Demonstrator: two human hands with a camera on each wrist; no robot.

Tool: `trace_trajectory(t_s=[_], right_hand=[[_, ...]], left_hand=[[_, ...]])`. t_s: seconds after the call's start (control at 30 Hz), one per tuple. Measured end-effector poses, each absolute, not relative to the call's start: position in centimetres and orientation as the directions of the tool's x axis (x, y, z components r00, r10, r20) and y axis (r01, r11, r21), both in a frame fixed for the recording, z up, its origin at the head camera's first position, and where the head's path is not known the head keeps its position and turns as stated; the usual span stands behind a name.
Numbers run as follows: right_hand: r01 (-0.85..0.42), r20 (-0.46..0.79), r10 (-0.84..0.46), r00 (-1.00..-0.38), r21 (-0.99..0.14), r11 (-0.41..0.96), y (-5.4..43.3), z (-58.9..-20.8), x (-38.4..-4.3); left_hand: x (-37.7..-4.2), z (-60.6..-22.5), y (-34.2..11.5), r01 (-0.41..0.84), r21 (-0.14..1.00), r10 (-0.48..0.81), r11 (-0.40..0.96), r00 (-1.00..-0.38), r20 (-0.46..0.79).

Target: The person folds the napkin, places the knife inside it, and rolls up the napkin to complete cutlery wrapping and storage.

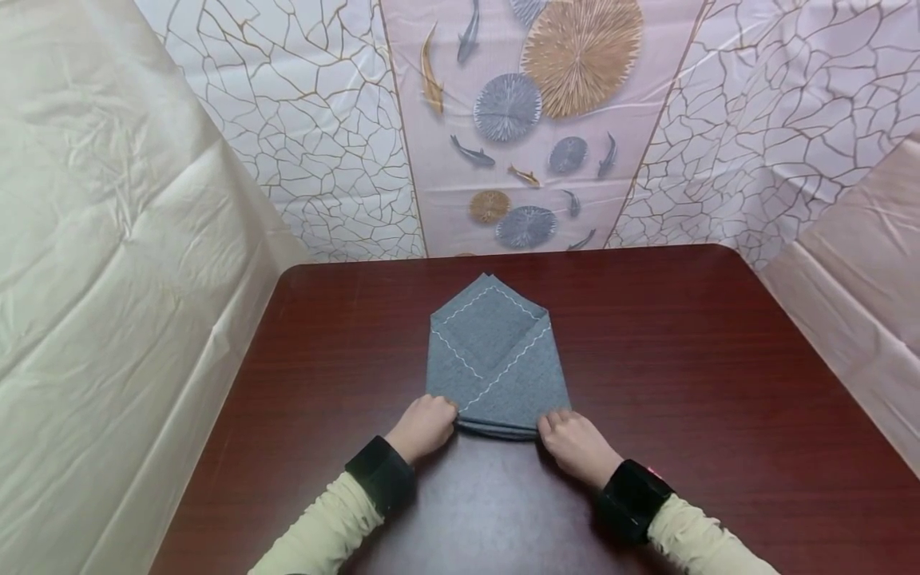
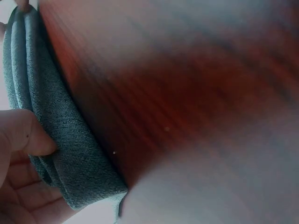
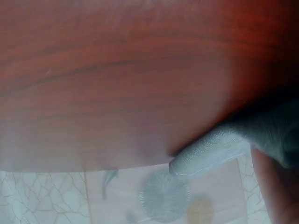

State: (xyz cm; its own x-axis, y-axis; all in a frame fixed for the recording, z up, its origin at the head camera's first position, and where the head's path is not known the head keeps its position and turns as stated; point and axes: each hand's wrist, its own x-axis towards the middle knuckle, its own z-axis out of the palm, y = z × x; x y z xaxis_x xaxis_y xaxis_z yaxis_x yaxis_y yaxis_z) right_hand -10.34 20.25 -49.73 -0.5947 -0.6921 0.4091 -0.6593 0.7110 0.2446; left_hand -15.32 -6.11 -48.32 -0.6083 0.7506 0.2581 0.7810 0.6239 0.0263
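Note:
A grey cloth (image 1: 496, 351) with wavy white stitching lies folded in layers on the table, its far end coming to a point. My left hand (image 1: 424, 425) grips the near left corner. In the left wrist view the thumb (image 2: 35, 135) presses on the stacked folds of the cloth (image 2: 70, 149), with fingers beneath. At the near right corner my right hand (image 1: 576, 446) pinches the layered edge. The right wrist view has only part of that hand (image 3: 271, 186) beside the cloth (image 3: 210, 151); its fingertips are mostly hidden there.
The dark red wooden table (image 1: 345, 335) has a glossy top with rounded far corners. Behind it hangs a patterned curtain (image 1: 460, 160) with fish and round motifs. Plain cream fabric (image 1: 108, 279) hangs along the left side, and a similar sheet (image 1: 855, 263) on the right.

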Motion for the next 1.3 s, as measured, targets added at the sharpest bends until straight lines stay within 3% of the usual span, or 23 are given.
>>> trace_trajectory(t_s=[0.1,0.23,0.5,0.83,1.03,1.3], right_hand=[[-0.649,0.394,-0.676,-0.623,0.223,0.728,20.2,-49.7,-10.5],[-0.635,0.402,-0.615,-0.678,0.102,0.766,20.4,-49.7,-10.6],[-0.589,0.374,-0.511,-0.774,-0.131,0.797,21.2,-49.3,-10.7],[-0.508,0.261,-0.44,-0.859,-0.335,0.794,21.6,-48.9,-10.5],[-0.482,0.278,-0.398,-0.874,-0.403,0.778,21.8,-48.9,-11.3],[-0.407,0.285,-0.308,-0.908,-0.418,0.812,21.8,-49.0,-12.7]], left_hand=[[-15.2,-48.1,-6.1,0.771,0.006,0.749,0.637,-0.621,0.233],[-15.0,-48.1,-6.3,0.757,-0.007,0.744,0.654,-0.641,0.187],[-15.1,-48.2,-6.9,0.716,0.14,0.704,0.684,-0.698,0.131],[-15.4,-48.4,-7.1,0.69,0.274,0.698,0.671,-0.711,0.082],[-16.6,-48.5,-7.1,0.663,0.348,0.683,0.663,-0.726,0.08],[-18.3,-49.1,-7.2,0.628,0.351,0.633,0.694,-0.765,0.116]])
